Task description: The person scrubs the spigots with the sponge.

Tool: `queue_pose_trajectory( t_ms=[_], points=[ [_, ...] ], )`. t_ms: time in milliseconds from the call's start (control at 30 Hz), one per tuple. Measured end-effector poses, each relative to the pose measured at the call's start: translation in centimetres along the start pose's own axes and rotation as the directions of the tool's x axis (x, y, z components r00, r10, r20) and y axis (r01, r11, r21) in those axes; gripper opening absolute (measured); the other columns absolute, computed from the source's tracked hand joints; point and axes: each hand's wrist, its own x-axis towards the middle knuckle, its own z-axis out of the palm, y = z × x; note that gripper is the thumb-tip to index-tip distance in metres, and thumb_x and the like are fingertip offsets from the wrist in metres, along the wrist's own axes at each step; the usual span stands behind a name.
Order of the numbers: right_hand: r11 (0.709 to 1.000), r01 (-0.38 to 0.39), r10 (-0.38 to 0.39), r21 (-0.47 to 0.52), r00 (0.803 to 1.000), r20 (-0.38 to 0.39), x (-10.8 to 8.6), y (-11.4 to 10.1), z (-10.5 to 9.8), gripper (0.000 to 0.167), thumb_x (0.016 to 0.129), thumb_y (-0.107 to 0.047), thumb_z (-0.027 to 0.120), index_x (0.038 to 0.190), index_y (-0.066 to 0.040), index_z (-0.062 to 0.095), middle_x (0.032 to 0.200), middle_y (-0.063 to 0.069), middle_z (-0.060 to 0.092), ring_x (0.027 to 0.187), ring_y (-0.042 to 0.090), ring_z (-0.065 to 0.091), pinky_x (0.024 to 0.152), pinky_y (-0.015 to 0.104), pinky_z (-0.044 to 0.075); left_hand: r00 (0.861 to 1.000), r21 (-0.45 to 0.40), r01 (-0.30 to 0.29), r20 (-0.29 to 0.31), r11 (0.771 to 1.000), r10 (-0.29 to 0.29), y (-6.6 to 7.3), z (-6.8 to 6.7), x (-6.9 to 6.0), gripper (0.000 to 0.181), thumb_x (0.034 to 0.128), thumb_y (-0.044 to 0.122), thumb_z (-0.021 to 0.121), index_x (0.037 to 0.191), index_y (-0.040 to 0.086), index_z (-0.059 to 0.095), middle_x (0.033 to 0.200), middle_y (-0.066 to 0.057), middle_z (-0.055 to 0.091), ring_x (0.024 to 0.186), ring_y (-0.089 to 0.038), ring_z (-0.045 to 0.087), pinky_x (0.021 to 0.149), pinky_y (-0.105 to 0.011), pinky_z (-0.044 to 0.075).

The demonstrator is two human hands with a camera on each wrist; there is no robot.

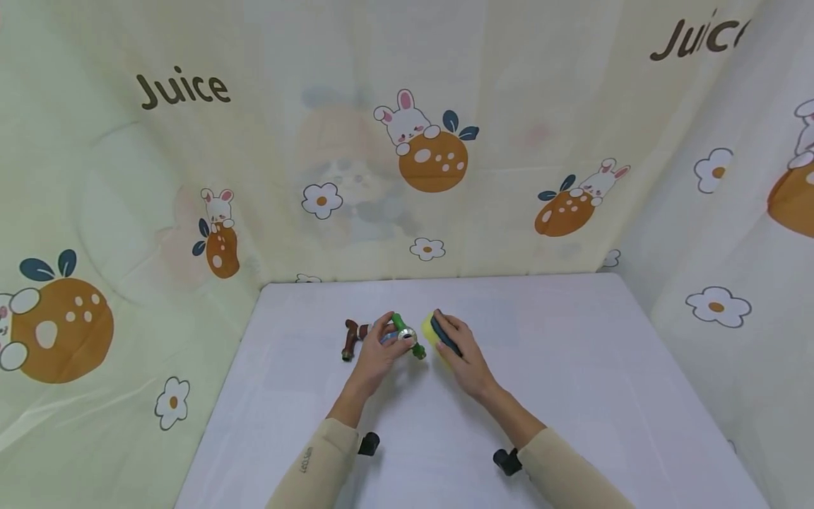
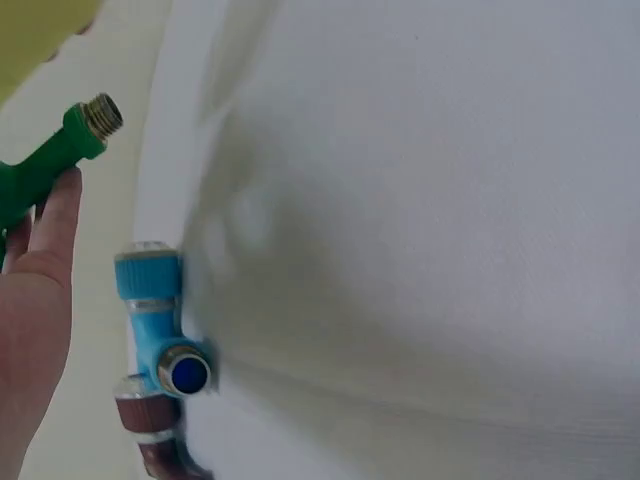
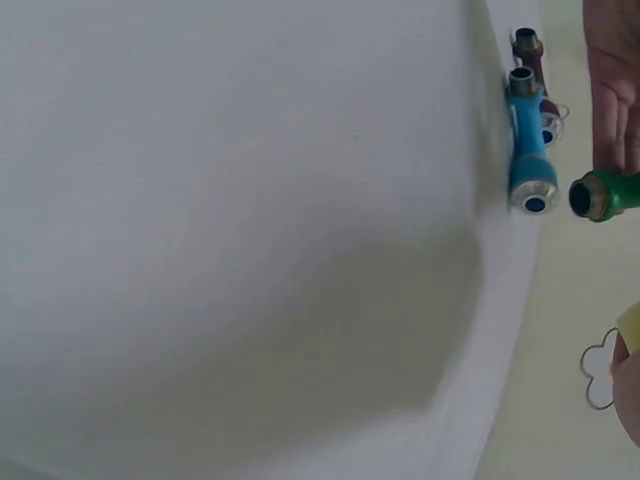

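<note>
- While a green pipe [image 1: 408, 335] is pinched in the left hand [image 1: 376, 359] above the white table [image 1: 572, 389], the right hand [image 1: 469, 362] grips a sponge [image 1: 431, 330] at three o'clock.
- Blue pipe [image 2: 152, 335], brown pipe [image 1: 350, 342]: nine o'clock.
- Rabbit-print curtain [image 1: 509, 78]: twelve o'clock.

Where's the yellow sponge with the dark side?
In the head view, the sponge is gripped in the person's right hand, just right of the green T-shaped pipe fitting held in the left hand.

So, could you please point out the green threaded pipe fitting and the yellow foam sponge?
Green threaded pipe fitting [image 2: 46, 167], left wrist view, its green arm.
Yellow foam sponge [image 1: 429, 330], head view, its yellow side.
</note>
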Motion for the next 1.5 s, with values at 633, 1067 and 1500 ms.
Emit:
queue_pose_trajectory(
  t_ms=[633,1067,1500],
  points=[
    [0.977,0.172,-0.164,-0.129,0.984,0.068,-0.1,-2.3,1.9,0.057,0.106,-0.023,0.057,0.161,-0.026,0.041,0.161,0.017,0.035,0.136,0.035,0.041,0.101,0.052,0.045,0.999,-0.059,-0.041,0.028,0.997,0.043,0.3,-0.5,-0.5,0.082,0.0933,0.011,0.076,0.162,0.015,0.033,0.145,-0.017,0.054,0.11,-0.013,0.065,0.09,-0.022,0.056],
    [0.986,0.123,-0.111,-0.114,0.988,0.104,0.2,-2.3,1.3,0.055,0.108,-0.027,0.052,0.161,-0.03,0.04,0.156,0.016,0.035,0.124,0.031,0.041,0.092,0.042,0.044,0.991,-0.04,-0.059,0.118,0.997,0.064,1.6,-0.9,-0.9,0.082,0.0879,0.01,0.081,0.159,0.02,0.041,0.136,-0.015,0.056,0.109,-0.015,0.067,0.089,-0.024,0.058],
    [0.981,0.121,-0.108,-0.151,0.99,0.094,0.8,-2.7,1.1,0.053,0.109,-0.029,0.049,0.162,-0.029,0.039,0.154,0.017,0.036,0.126,0.032,0.039,0.092,0.041,0.044,0.987,0.021,-0.06,0.148,0.998,0.056,2.4,-0.7,-1.4,0.08,0.0871,0.008,0.082,0.156,0.025,0.045,0.136,-0.012,0.053,0.118,-0.021,0.063,0.09,-0.023,0.058]
  ],
)
